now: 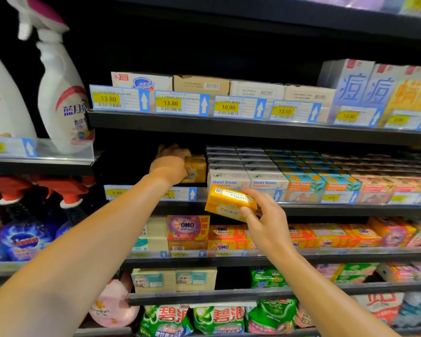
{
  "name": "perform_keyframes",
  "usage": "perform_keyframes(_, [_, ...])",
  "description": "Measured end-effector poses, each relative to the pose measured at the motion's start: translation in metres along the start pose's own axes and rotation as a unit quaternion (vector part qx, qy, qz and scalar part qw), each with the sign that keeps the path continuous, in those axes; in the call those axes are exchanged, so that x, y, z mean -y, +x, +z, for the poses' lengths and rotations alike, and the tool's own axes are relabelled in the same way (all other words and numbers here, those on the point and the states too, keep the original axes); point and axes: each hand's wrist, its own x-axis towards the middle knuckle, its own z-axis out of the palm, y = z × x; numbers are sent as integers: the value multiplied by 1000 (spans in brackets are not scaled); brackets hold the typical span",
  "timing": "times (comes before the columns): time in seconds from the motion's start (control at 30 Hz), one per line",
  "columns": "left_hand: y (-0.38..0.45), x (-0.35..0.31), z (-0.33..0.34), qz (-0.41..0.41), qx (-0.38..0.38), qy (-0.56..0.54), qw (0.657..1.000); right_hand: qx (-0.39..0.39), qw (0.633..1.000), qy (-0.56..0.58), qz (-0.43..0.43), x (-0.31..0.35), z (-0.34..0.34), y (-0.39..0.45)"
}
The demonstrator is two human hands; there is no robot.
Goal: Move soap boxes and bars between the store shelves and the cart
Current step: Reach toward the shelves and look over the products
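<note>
Mid-task, we see the left hand [171,164] gripping a yellow soap box [195,167] on the centre shelf [326,210], the right hand [265,220] holding another yellow box [230,202] just below; no cart visible.

I am looking at a shop aisle, the household and soap section of a supermarket: dark metal shelves [253,128] run in tiers across my view, each front edge lined with clear plastic strips holding yellow price tags [108,99] printed 13.80, 10.90 and 13.90 beside blue cards with white arrows. The tiers are packed with many copies of the same goods, such as white cardboard Goat Soap boxes [227,182], orange OMO laundry soap packs [225,237] and green detergent bags [218,318]. To my left stand tall white plastic spray bottles [61,98] on another priced shelf.
</note>
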Motion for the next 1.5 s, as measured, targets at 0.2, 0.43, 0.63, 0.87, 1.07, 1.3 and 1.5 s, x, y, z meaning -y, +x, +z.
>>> perform_keyframes(0.2, [7,-3,3,5,5,-34,999,0,1000,3,3,0,6,-2])
perform_keyframes(0.43, [3,0,2,20,27,-51,998,11,1000,-2,0,4,8,-1])
perform_keyframes(0.63, [-53,-1,-16,76,-125,-281,949,26,1000,9,-11,11,6,6])
perform_keyframes(0.87, [-107,4,-24,225,-51,-215,949,35,997,-5,-65,28,12,14])
perform_keyframes(1.07, [-107,26,-32,203,-159,-252,933,3,998,30,-55,42,14,26])
perform_keyframes(1.3, [-77,42,-34,128,-188,-224,948,38,975,-204,-81,30,15,34])
perform_keyframes(1.5, [-53,46,-14,56,-96,-139,984,61,962,-245,-104,21,21,33])
